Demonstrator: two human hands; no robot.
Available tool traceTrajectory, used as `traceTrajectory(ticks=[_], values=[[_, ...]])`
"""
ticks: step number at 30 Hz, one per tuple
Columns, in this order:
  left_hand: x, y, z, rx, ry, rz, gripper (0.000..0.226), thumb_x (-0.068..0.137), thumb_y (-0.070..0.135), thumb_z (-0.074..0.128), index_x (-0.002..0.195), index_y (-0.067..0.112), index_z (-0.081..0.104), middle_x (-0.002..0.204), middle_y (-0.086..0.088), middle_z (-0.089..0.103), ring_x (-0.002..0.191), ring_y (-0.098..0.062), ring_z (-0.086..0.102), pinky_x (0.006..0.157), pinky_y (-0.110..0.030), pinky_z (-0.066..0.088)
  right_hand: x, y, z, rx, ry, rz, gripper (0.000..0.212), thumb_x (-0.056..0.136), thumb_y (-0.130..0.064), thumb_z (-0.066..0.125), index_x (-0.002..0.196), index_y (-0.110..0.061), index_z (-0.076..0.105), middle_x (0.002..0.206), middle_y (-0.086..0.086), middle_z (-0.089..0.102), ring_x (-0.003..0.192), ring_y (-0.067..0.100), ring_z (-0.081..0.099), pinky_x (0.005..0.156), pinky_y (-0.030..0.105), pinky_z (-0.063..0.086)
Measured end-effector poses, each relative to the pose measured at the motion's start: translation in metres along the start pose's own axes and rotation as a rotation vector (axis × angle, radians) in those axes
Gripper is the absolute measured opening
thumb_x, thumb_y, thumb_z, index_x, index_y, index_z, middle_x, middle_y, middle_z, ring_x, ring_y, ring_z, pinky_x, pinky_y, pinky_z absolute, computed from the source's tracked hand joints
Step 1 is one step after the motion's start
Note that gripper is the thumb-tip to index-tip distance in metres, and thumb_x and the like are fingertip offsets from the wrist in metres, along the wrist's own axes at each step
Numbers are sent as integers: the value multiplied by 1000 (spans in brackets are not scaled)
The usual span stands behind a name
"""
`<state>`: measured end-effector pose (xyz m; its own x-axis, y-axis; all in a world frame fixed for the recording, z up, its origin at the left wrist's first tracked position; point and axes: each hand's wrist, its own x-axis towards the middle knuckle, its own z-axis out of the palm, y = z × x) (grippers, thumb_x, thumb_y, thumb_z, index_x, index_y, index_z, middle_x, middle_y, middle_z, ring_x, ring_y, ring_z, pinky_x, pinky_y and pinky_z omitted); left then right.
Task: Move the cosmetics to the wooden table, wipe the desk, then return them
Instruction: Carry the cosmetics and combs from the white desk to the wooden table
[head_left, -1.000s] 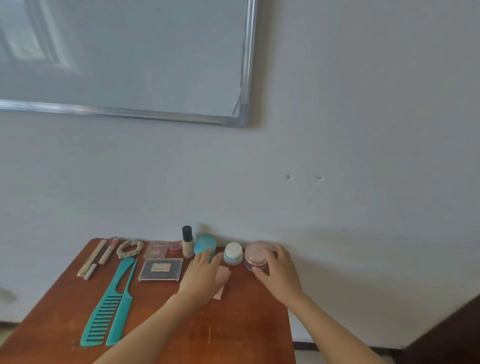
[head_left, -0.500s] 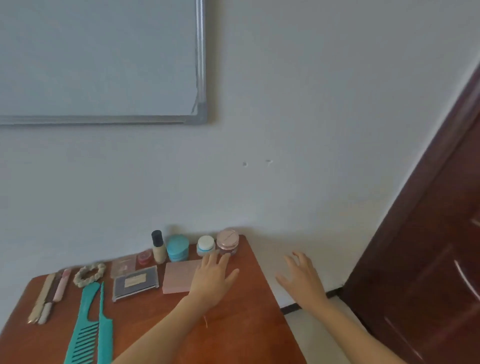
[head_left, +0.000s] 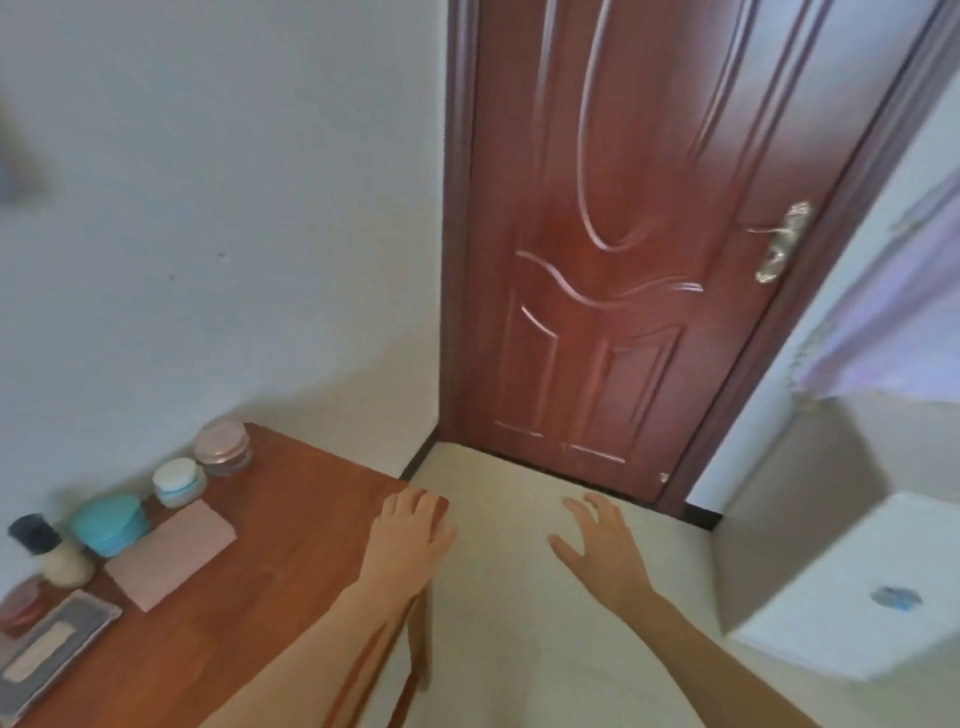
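Reddish-brown wooden table (head_left: 291, 519), left: along the wall stand a pink-lidded clear jar (head_left: 222, 448), a white-lidded blue-banded jar (head_left: 178, 480), a teal round container (head_left: 110, 524) and a black-capped cream bottle (head_left: 52, 551). Nearer lie a folded pink cloth (head_left: 171, 553) and a grey palette (head_left: 52, 644), its label too blurred to read. Left hand (head_left: 408, 535): fingers relaxed, empty, at the table's right corner. Right hand (head_left: 597, 551): fingers spread, empty, above the pale floor (head_left: 519, 649).
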<state>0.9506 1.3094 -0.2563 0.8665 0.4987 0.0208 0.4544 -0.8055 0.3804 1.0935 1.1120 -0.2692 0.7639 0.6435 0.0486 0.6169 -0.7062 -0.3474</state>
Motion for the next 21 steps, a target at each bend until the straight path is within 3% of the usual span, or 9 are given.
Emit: traceTrajectory(ticks=[5, 14, 17, 21], values=[[4, 102, 24, 27, -113, 220, 69, 90, 59, 20, 145, 16, 20, 151, -2, 24, 139, -17, 21, 114, -32, 16, -90, 80, -57, 18, 166, 286, 56, 91, -46, 47, 140, -20, 35, 144, 7, 30, 134, 22, 28, 109, 32, 30], [-69, 329, 80, -152, -168, 637, 52, 95, 40, 38, 140, 14, 34, 147, -6, 32, 135, -22, 25, 110, -31, 23, -306, 209, -143, -53, 350, 697, 55, 91, -43, 50, 139, -21, 36, 144, 6, 29, 133, 21, 29, 103, 26, 31], [-113, 402, 103, -304, -194, 694, 51, 93, 42, 43, 132, 10, 45, 136, -7, 45, 127, -25, 36, 103, -32, 29, -374, 249, -175, -81, 393, 784, 55, 91, -44, 50, 139, -22, 35, 144, 6, 28, 134, 20, 28, 105, 26, 29], [-157, 483, 131, -486, -254, 664, 42, 93, 31, 51, 128, 9, 50, 132, -8, 51, 123, -24, 42, 101, -30, 31, -439, 286, -210, -91, 454, 857, 56, 90, -45, 51, 139, -22, 35, 144, 6, 28, 133, 21, 29, 104, 29, 33]])
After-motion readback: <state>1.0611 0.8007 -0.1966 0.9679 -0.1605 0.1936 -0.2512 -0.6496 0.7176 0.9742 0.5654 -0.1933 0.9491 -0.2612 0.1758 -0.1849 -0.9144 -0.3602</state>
